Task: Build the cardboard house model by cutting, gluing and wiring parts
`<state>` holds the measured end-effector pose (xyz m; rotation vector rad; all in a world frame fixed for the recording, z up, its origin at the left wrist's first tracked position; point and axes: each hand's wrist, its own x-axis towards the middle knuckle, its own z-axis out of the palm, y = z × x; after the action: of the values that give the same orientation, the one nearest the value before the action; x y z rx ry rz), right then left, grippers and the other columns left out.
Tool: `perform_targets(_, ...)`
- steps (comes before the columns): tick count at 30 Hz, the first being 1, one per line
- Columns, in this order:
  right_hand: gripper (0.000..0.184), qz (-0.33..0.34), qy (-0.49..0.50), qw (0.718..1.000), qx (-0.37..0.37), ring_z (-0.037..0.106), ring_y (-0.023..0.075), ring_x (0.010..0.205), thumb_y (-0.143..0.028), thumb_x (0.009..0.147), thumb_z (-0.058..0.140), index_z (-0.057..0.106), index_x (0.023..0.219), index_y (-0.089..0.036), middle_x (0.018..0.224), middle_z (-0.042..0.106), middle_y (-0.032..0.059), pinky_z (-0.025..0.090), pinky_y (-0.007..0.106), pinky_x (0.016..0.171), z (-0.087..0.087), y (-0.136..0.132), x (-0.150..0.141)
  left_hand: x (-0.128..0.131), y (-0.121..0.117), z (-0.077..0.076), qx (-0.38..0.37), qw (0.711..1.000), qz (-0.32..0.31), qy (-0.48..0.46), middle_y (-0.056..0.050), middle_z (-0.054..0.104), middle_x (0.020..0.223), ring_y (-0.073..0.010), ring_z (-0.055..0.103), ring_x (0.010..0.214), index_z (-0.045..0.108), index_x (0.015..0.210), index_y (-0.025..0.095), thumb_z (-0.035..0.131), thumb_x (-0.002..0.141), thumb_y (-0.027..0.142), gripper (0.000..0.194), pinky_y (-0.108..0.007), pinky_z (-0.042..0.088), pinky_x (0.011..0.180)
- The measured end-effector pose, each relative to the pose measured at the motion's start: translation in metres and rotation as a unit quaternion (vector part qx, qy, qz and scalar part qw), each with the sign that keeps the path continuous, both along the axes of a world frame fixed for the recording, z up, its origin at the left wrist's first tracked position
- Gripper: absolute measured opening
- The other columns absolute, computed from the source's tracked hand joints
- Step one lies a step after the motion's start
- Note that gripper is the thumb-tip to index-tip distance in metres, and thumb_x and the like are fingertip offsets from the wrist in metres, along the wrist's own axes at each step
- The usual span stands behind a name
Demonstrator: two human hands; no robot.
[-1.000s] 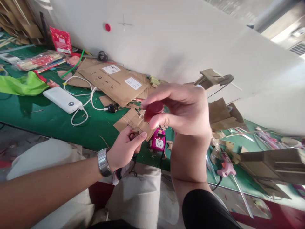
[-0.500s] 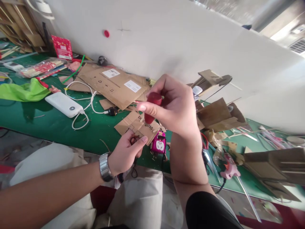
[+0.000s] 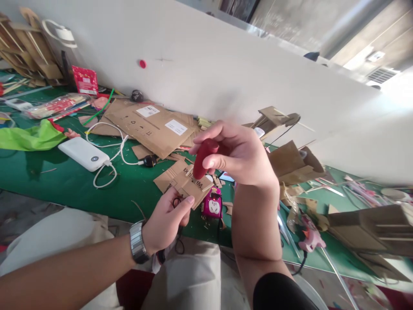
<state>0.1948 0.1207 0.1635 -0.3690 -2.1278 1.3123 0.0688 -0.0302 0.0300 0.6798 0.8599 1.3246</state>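
My right hand is raised over the green table and closed round a dark red handle whose lower end points down at a small cardboard piece. My left hand, with a metal watch on the wrist, pinches the near edge of that cardboard piece at the table's front edge, together with a small black loop. A small pink device with a white face sits just right of the left hand's fingers.
A white power bank with a coiled white cable lies at the left. Flattened cardboard boxes lean by the white wall. A pink glue gun, cardboard scraps and a cardboard structure crowd the right. Green cloth lies far left.
My right hand has turned the red handle from lying flat to pointing down and lowered it toward the cardboard piece. The left hand keeps its hold on the cardboard.
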Motion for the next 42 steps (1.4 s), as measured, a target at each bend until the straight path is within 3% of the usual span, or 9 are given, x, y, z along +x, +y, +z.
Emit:
perform_targets(6, 0.060, -0.040, 0.023, 0.999, 0.023, 0.078, 0.0188, 0.082, -0.061, 0.069, 0.102, 0.072, 0.101, -0.020, 0.083, 0.072, 0.0016, 0.061, 0.026, 0.065, 0.000, -0.001, -0.002, 0.001, 0.000, 0.006, -0.013, 0.999, 0.004, -0.032, 0.015, 0.034, 0.054, -0.0059, 0.027, 0.046, 0.050, 0.097, 0.023, 0.083, 0.090, 0.057, 0.048, -0.021, 0.026, 0.049)
perform_targets(13, 0.060, -0.151, 0.112, 0.980, 0.058, 0.070, 0.0156, 0.066, -0.078, 0.082, 0.086, 0.068, 0.105, -0.025, 0.079, 0.066, -0.0006, 0.052, 0.027, 0.050, -0.004, 0.010, -0.001, 0.001, -0.001, 0.009, -0.019, 0.999, 0.000, -0.041, 0.015, 0.032, 0.051, -0.0061, 0.027, 0.046, 0.047, 0.093, 0.024, 0.083, 0.088, 0.058, 0.051, -0.021, 0.027, 0.049)
perform_targets(21, 0.057, -0.112, 0.076, 0.990, 0.029, 0.062, 0.0110, 0.056, -0.069, 0.079, 0.093, 0.067, 0.102, -0.024, 0.074, 0.064, -0.0036, 0.049, 0.026, 0.049, -0.004, 0.008, -0.008, 0.003, 0.000, 0.006, -0.020, 0.998, 0.033, -0.045, 0.013, 0.039, 0.056, -0.0062, 0.036, 0.050, 0.045, 0.090, 0.023, 0.087, 0.085, 0.070, 0.063, -0.022, 0.032, 0.052)
perform_targets(32, 0.059, -0.095, 0.062, 0.993, -0.004, 0.062, 0.0099, 0.059, -0.064, 0.075, 0.098, 0.066, 0.100, -0.021, 0.075, 0.066, -0.0038, 0.051, 0.025, 0.055, -0.014, 0.015, -0.017, 0.005, 0.000, 0.002, 0.005, 0.998, 0.042, -0.035, 0.011, 0.043, 0.058, -0.0063, 0.040, 0.052, 0.044, 0.086, 0.022, 0.081, 0.092, 0.069, 0.061, -0.023, 0.035, 0.054)
perform_targets(39, 0.063, -0.100, 0.030, 0.994, 0.020, 0.074, 0.0171, 0.079, -0.069, 0.070, 0.099, 0.064, 0.099, -0.024, 0.081, 0.070, -0.0007, 0.060, 0.030, 0.067, -0.005, 0.007, -0.013, 0.006, 0.001, 0.001, 0.006, 0.998, 0.044, -0.047, 0.012, 0.042, 0.059, -0.0060, 0.040, 0.052, 0.046, 0.089, 0.022, 0.083, 0.090, 0.069, 0.060, -0.021, 0.034, 0.053)
perform_targets(42, 0.066, -0.112, 0.019, 0.993, 0.034, 0.074, 0.0196, 0.079, -0.073, 0.067, 0.098, 0.061, 0.096, -0.026, 0.077, 0.067, -0.0017, 0.060, 0.032, 0.065, -0.004, 0.004, -0.011, 0.005, 0.001, -0.001, 0.016, 0.998, 0.039, -0.051, 0.012, 0.041, 0.060, -0.0058, 0.038, 0.052, 0.047, 0.092, 0.022, 0.082, 0.094, 0.065, 0.056, -0.021, 0.034, 0.053)
